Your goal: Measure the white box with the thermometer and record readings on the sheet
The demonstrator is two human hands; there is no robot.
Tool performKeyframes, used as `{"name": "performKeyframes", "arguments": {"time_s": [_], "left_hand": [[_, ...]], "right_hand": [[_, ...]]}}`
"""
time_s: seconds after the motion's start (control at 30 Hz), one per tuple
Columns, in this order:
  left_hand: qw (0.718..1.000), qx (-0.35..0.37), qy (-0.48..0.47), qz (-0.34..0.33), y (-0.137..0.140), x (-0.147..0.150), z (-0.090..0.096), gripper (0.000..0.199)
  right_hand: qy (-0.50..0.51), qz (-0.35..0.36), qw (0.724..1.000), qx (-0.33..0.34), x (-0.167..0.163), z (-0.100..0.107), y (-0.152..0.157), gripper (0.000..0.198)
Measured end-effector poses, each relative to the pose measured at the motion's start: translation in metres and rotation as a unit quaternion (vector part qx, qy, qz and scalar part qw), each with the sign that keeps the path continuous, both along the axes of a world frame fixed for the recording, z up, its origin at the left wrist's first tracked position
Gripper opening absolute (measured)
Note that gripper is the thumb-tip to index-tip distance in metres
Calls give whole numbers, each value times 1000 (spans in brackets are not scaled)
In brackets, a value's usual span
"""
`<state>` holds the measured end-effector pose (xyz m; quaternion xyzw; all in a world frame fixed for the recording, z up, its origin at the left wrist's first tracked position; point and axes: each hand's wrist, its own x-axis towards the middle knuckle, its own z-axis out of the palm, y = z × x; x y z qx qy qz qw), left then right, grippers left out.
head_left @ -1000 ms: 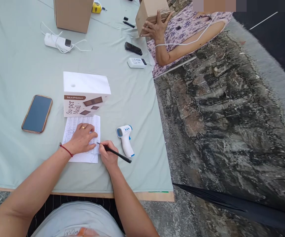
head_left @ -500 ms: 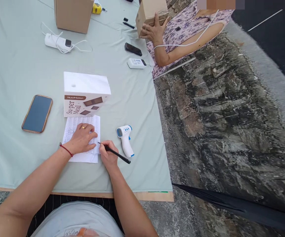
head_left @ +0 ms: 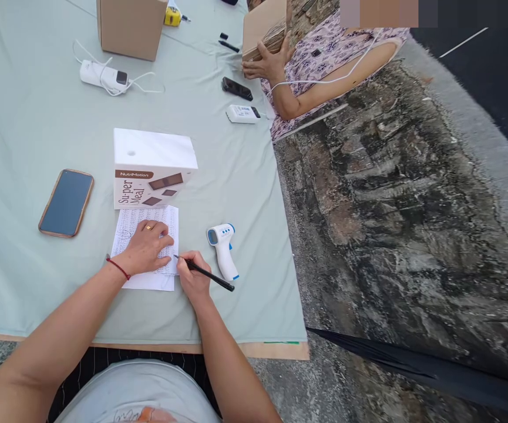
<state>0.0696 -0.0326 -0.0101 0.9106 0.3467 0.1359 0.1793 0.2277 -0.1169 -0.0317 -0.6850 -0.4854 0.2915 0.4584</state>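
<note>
My left hand [head_left: 150,248] lies with fingers spread on a sheet of paper [head_left: 150,282] covered in small print or writing, pressing it to the table. My right hand [head_left: 195,276] is closed around a black pen [head_left: 212,276], whose tip touches the sheet's right edge or is just above it. Directly behind the paper stands a white "Super Meal" box [head_left: 154,150]. To the right of my right hand lies a white and blue infrared thermometer [head_left: 224,249]. A smartphone [head_left: 66,202] in a brown-edged case rests to the left of the paper.
A brown cardboard box [head_left: 130,29] and a white power bank [head_left: 103,75] with its cable are at the back. Near the right edge lie a black device [head_left: 236,88] and a white power bank [head_left: 242,114]. A co-worker's hand [head_left: 271,63] holds a cardboard box [head_left: 265,29].
The co-worker has turned the cardboard box, and its side now faces me differently; that hand has shifted slightly downward. My hands, the pen and the paper look almost unmoved.
</note>
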Motion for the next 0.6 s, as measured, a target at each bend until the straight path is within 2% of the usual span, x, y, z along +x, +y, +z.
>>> {"name": "performKeyframes", "arguments": {"time_s": [0.23,0.6], "left_hand": [[1000,8,-1,1,0,0,0,23],[1000,8,2,2,0,0,-1,24]], "right_hand": [[17,-41,999,-2,-1,-2,-2,14],[2,-34,999,2,-1,-2,-2,13]]}}
